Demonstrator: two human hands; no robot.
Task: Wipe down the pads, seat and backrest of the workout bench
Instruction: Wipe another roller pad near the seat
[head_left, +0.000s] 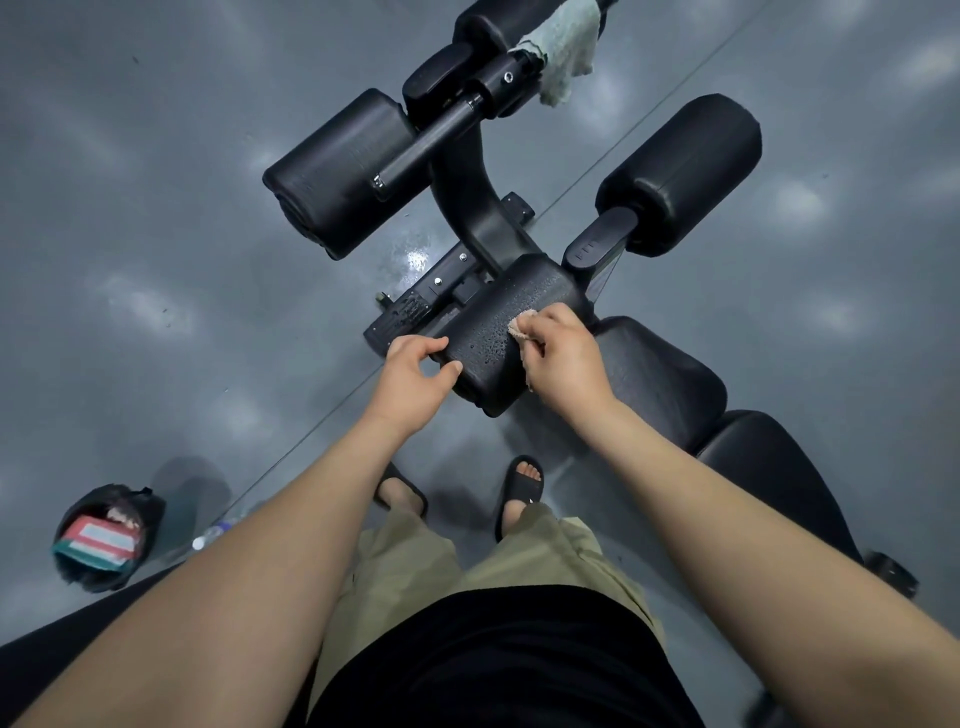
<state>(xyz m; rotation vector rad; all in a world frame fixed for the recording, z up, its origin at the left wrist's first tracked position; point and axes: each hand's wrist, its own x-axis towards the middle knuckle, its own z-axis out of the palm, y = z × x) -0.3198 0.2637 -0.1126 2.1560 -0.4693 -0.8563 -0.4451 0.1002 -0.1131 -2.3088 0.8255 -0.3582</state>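
The left hand (415, 371) holds the near-left end of the near pad (493, 312). Its fingers are curled over the top edge and the thumb is set against the side, which steadies the pad. The pad's black skin is beaded with droplets. Just to the right, the right hand (563, 358) presses a small pinkish cloth (516, 328) onto the same pad, fingers bunched tight round it. Further right lie the seat (660, 379) and then the backrest (769, 467), with neither hand touching them.

The cloth is small and mostly balled in the fist, so it will likely soak through and smear the droplets rather than lift them. The wet surface could also let the steadying hand slip, and the pad might then turn under the wiping pressure.

At far left on the floor, an open black bag (111, 535) holds a flat packet striped red, white and teal; anything else inside is too dark to tell. A clear bottle (215, 532) lies just beside it, contents unclear.
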